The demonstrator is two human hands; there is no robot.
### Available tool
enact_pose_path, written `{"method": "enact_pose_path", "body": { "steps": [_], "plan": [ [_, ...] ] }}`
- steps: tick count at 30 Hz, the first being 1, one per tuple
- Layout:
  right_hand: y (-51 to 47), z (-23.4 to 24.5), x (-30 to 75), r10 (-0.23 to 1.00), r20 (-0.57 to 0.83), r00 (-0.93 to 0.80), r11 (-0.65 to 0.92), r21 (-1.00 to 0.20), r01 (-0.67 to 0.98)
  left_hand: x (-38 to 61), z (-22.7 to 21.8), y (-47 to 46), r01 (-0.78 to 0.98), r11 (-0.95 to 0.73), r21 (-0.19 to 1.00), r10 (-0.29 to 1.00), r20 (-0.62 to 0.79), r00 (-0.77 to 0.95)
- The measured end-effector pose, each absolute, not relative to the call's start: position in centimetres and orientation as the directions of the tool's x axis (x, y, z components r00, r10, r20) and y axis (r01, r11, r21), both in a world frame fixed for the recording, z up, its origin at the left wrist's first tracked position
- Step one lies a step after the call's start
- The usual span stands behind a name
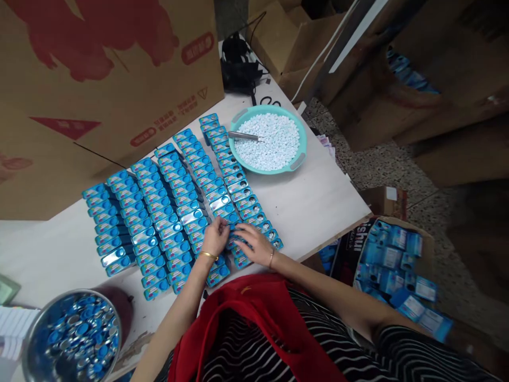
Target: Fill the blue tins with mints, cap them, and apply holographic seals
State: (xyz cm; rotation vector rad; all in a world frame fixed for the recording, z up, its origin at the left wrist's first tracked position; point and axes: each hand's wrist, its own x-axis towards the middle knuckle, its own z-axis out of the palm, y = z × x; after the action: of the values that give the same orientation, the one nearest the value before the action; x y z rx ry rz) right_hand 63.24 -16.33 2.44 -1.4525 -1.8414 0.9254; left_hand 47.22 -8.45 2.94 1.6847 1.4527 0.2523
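Note:
My left hand (217, 236), a gold bangle at its wrist, is closed in a pinch over the standing blue tins; what its fingertips hold is hidden. Close beside it my right hand (256, 245) has its bent fingers around a blue tin (231, 232), mostly covered by both hands. Narrow blue tins stand in several slanting rows. In the left rows, tins (151, 289) carry round blue caps on top. Along the rightmost row, tins (254, 210) show round openings with whitish contents in some.
A teal basin (303, 127) of white pellets holds a metal scoop (242, 136). At lower left a steel bowl (34, 329) contains loose blue and silver caps. A large carton (119, 90) stands behind the rows. Right of the table (318, 212), a box holds blue packages (393, 260).

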Motion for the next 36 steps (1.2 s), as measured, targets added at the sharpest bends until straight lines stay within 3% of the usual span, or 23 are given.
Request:
{"method": "enact_pose_path", "body": {
  "steps": [3,7,11,15,19,26,30,32,34,36],
  "plan": [
    [-17.2,2.6,65.6,0.986,-0.023,-0.163,0.098,-0.712,0.695,50.1,3.5,-8.7,0.886,-0.018,0.463,0.852,-0.456,0.256],
    [-17.0,2.1,66.2,0.966,-0.058,-0.252,0.166,-0.605,0.778,52.2,4.4,-8.2,0.974,-0.097,0.204,0.827,-0.528,0.193],
    [-16.3,1.4,65.5,0.946,-0.053,-0.321,0.239,-0.557,0.795,52.8,4.5,-6.7,0.990,-0.110,0.086,0.740,-0.659,0.139],
    [-15.7,1.3,65.2,0.938,-0.063,-0.341,0.261,-0.519,0.814,52.4,3.4,-4.4,0.994,-0.094,0.046,0.664,-0.741,0.097],
    [-15.2,1.3,64.5,0.931,-0.048,-0.361,0.294,-0.486,0.823,51.7,2.7,-2.8,0.994,-0.087,0.059,0.653,-0.751,0.102],
    [-14.8,0.2,64.8,0.914,-0.010,-0.405,0.361,-0.433,0.826,52.0,4.1,-5.3,0.987,-0.008,0.158,0.762,-0.638,0.108],
    [-16.8,-0.2,64.9,0.946,0.037,-0.321,0.310,-0.383,0.870,49.4,5.0,-10.8,0.951,0.073,0.300,0.823,-0.556,0.113],
    [-17.6,0.0,63.1,0.952,0.089,-0.293,0.304,-0.383,0.872,45.3,5.3,-14.0,0.894,0.131,0.428,0.874,-0.476,0.099],
    [-18.1,0.7,59.5,0.928,0.122,-0.351,0.367,-0.442,0.819,39.1,5.7,-17.5,0.802,0.206,0.561,0.941,-0.339,-0.004],
    [-18.4,2.1,53.9,0.871,0.124,-0.475,0.460,-0.545,0.701,31.3,6.2,-21.3,0.716,0.310,0.625,0.951,-0.207,-0.230]
  ]
}}
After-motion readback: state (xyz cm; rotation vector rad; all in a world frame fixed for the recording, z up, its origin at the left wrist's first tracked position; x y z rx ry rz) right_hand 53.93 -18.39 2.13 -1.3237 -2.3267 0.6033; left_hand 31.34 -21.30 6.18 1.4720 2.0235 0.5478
